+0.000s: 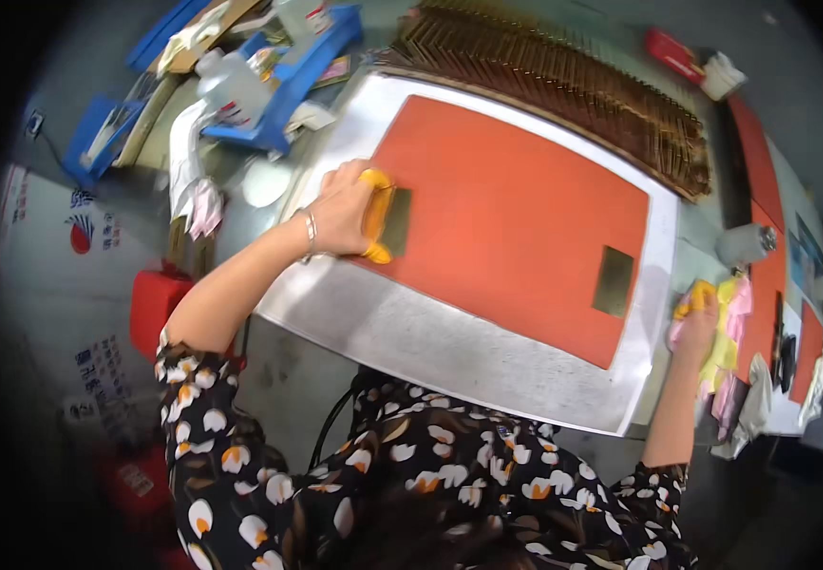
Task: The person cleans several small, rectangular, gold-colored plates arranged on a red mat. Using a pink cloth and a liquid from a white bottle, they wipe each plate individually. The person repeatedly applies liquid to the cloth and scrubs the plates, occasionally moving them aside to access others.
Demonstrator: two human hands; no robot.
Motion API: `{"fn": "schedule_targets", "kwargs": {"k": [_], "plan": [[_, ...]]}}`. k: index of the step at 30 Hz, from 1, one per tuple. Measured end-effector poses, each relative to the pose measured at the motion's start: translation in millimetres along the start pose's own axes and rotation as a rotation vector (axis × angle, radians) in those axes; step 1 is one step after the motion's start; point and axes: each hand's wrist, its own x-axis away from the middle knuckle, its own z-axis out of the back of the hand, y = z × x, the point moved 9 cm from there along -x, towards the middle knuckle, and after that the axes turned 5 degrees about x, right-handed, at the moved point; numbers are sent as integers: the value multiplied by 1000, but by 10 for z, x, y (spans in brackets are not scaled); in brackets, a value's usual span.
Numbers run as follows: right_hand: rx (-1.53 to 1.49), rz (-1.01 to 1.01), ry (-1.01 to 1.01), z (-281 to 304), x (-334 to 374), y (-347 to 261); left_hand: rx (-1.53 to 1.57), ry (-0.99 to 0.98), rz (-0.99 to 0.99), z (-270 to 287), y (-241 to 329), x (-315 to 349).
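Note:
My left hand [340,217] is at the left part of an orange-red sheet [516,209]. Its fingers and thumb, with yellow coverings at the tips, span a small olive-brown rectangular plate [397,224] lying on the sheet. Towards the sheet's right edge lies a second such plate [613,281], untouched. My right hand [699,321] is low at the right, beyond the board, with yellow about its fingers too. The fingers are curled, and a pink cloth [675,332] shows beside them; exactly how it is held is blurred. Pink and yellow cloths [729,332] hang close by.
Under the sheet is a pale metal-like board [411,318]. A rack of upright brownish plates [544,81] runs along the back. Blue trays with a clear plastic bottle [233,87] stand at the far left. A grey bottle [747,244] and a red box [672,55] are at the right.

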Motion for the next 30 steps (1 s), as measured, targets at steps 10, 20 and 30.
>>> {"fn": "schedule_targets", "kwargs": {"k": [10, 20, 30], "plan": [[135, -16, -37, -241, 66, -205, -32, 152, -161, 485, 735, -557], [-7, -73, -125, -305, 94, -149, -382, -96, -286, -7, 1917, -2974], [-46, -119, -159, -251, 78, -119, -482, -120, -314, 216, 2002, -3046]]}}
